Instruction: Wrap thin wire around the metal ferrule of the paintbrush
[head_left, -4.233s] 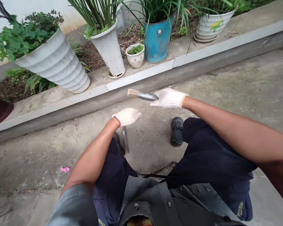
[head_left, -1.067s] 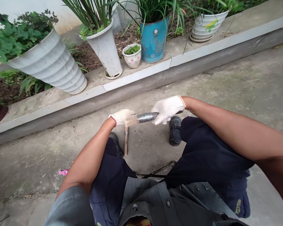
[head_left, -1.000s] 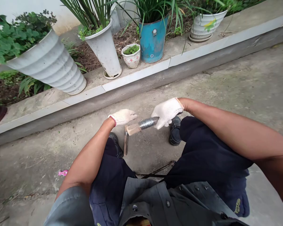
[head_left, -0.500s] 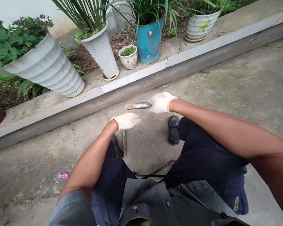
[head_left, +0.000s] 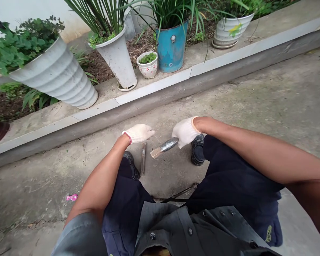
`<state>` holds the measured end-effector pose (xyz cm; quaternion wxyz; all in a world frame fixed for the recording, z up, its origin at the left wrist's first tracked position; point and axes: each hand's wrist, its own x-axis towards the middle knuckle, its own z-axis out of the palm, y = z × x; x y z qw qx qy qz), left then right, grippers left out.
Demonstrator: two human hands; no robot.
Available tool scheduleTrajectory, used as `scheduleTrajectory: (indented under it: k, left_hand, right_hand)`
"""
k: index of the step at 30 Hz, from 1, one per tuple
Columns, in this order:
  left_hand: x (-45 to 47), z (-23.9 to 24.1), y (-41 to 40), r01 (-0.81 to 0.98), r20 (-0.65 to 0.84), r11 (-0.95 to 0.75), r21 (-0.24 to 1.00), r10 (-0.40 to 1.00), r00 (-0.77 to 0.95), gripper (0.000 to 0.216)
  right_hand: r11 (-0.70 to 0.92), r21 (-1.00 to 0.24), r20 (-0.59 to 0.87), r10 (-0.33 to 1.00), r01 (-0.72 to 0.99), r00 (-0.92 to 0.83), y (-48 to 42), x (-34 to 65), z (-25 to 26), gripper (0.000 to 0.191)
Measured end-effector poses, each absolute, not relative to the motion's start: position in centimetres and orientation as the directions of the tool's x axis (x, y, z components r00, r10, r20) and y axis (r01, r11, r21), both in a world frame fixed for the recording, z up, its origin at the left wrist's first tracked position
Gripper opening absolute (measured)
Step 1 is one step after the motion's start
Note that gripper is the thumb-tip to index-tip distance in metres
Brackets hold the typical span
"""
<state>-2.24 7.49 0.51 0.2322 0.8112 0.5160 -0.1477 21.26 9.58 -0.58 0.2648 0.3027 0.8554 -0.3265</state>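
My right hand (head_left: 186, 131), in a white knit glove, is closed around one end of a wooden stick wound with silvery wire (head_left: 168, 144). The stick's bare flat end (head_left: 156, 153) points down and to the left. A thin loose strand of the wire (head_left: 158, 139) runs up from the winding to my left hand (head_left: 140, 133). That hand, gloved too, pinches the strand between its fingertips. Below it on the concrete lies a second wooden stick (head_left: 143, 160), beside my left shoe.
A raised planter edge (head_left: 154, 85) crosses behind my hands. On it stand a ribbed white pot (head_left: 61, 76), a tall white pot (head_left: 117, 58), a small patterned pot (head_left: 148, 69) and a blue bucket (head_left: 170, 48). A pink object (head_left: 72, 197) lies on the ground at left.
The wire-wound stick has swung from nearly level to slanting, its bare end now lower and nearer me. My right hand has dropped and turned; my left hand has risen slightly and moved left.
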Motion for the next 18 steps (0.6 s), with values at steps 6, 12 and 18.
scheduleTrajectory:
  k: [6, 12, 18]
  left_hand:
    - [0.3, 1.1, 5.7, 0.885, -0.547, -0.387, 0.259, 0.697, 0.464, 0.044]
    - [-0.3, 1.3, 6.1, 0.852, -0.448, -0.405, 0.332, 0.727, 0.520, 0.039]
    - [-2.6, 1.0, 7.0, 0.854, -0.450, -0.364, 0.373, 0.734, 0.509, 0.037]
  right_hand:
    - [0.499, -0.036, -0.568, 0.702, 0.866, -0.429, 10.5, 20.5, -1.3, 0.015]
    - [0.406, -0.221, -0.352, 0.815, 0.887, -0.461, 11.7, 20.5, 1.1, 0.033]
    - [0.511, -0.476, -0.306, 0.667, 0.715, -0.680, 10.5, 21.0, 3.6, 0.045]
